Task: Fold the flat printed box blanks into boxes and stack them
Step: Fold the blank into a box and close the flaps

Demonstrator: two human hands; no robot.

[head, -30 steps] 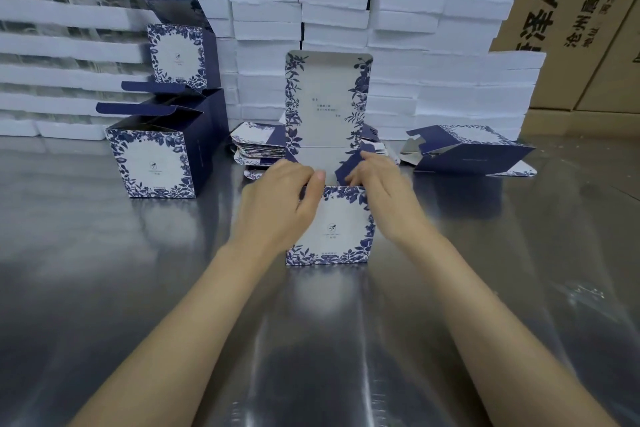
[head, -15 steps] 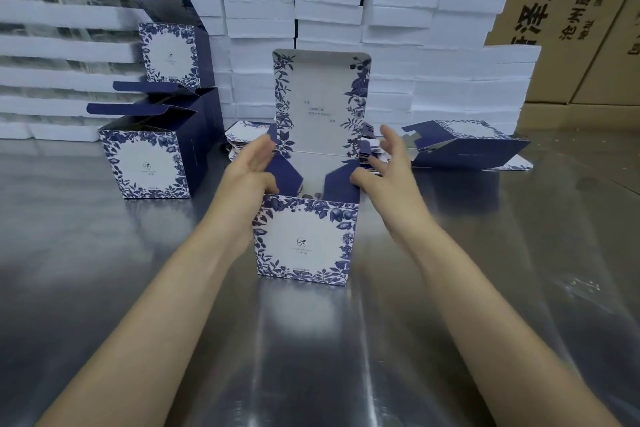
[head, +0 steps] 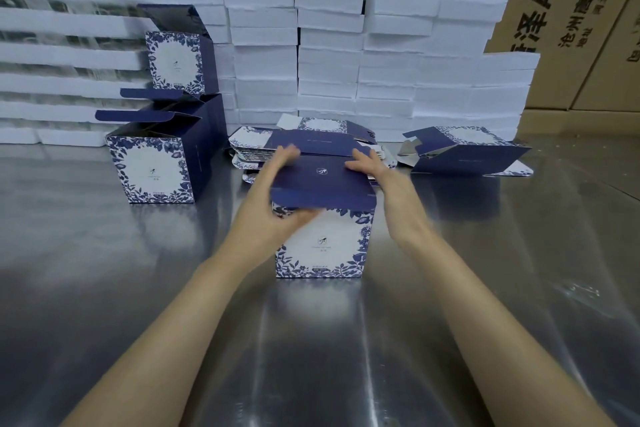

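Steel surface carries the box dead centre. Its navy lid lies folded over, tuck flap hanging at 6 o'clock (not yet tucked, I judge). Left hand at 9 o'clock pinches the lid, thumb beneath; right hand at 3 o'clock presses flat-fingered.

Five folded boxes: one at centre, three grouped at ten o'clock, one on its side at two o'clock. One pile of flat blanks at twelve o'clock. Two hands: left hand, right hand.
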